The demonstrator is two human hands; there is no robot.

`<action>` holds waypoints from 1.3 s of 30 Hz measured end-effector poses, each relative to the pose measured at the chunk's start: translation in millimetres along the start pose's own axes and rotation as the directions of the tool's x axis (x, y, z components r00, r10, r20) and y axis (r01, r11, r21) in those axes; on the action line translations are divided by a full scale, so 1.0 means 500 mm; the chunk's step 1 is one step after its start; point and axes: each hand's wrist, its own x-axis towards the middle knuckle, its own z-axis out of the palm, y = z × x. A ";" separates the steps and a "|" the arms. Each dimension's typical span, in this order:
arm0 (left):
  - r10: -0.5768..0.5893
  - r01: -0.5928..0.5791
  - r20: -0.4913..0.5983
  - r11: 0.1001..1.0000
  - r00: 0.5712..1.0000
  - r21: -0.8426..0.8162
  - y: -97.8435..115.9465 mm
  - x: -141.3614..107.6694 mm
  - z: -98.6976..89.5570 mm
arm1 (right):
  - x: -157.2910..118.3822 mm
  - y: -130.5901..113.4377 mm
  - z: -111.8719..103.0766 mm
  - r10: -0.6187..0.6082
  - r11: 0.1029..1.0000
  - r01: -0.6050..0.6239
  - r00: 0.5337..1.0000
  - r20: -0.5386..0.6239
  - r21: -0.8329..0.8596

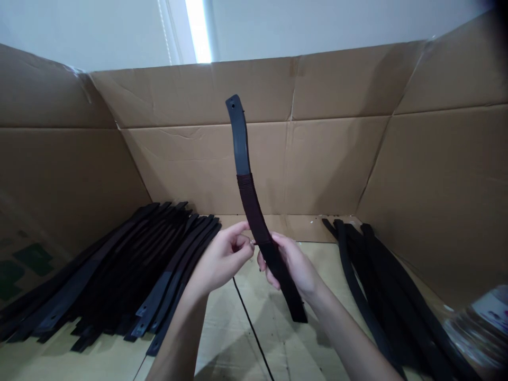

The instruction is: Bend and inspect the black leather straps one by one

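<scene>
A curved dark strip (240, 143) with a hole near its upper end stands tilted in front of me. Dark brown cord wrapping (254, 209) covers its middle in tight turns. My right hand (296, 264) is closed around the strip just below the wrapping, thumb on the near side and fingers behind. On the other side my left hand (224, 256) is pinched shut on the cord, where a short length runs to the strip at the wrapping's lower end. Below that hand the loose cord (250, 320) trails down to the bottom of the view.
A pile of similar wrapped strips (130, 270) lies on the left of the pale tabletop (222, 338). More dark strips (381, 280) lie on the right, beside a clear plastic container (482, 328). Cardboard walls (333, 164) enclose the back and both sides.
</scene>
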 end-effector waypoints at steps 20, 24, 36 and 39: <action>-0.079 0.087 -0.093 0.992 0.993 0.091 0.003 -0.007 0.000 | -0.006 -0.006 0.013 0.105 0.991 -0.098 0.991 0.084 -0.086; -0.073 0.079 -0.080 0.994 0.994 0.080 0.005 -0.007 -0.001 | -0.001 -0.004 0.000 0.114 0.992 -0.121 0.971 0.210 0.021; -0.069 0.073 -0.140 0.997 0.988 0.023 0.014 -0.007 -0.001 | 0.003 0.011 0.005 0.109 0.992 -0.111 0.994 0.027 0.062; -0.090 0.096 -0.124 0.995 0.988 0.040 0.014 -0.008 -0.004 | 0.004 0.011 0.003 0.051 0.999 -0.051 0.999 -0.015 -0.008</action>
